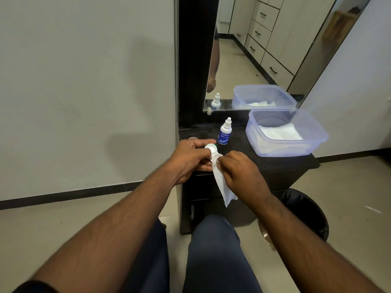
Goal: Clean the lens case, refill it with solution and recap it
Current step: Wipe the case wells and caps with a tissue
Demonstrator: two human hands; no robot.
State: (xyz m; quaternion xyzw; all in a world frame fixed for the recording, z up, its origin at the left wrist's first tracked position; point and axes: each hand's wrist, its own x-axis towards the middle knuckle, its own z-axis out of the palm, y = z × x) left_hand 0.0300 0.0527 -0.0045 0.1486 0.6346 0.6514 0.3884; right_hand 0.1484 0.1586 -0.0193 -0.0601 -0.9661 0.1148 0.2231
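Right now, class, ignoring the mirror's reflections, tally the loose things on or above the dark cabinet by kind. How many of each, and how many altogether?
Lens case: 1
Tissue in hand: 1
Solution bottle: 1
Plastic tub: 1
Stack of tissues in the tub: 1
Small round object near the cabinet's left edge: 1
Total: 6

Both bare forearms (131, 208) show no sleeves, apart from what may be a dark sleeve edge (36, 286) at the left; dark navy blue cloth trousers (213, 256) cover the legs.
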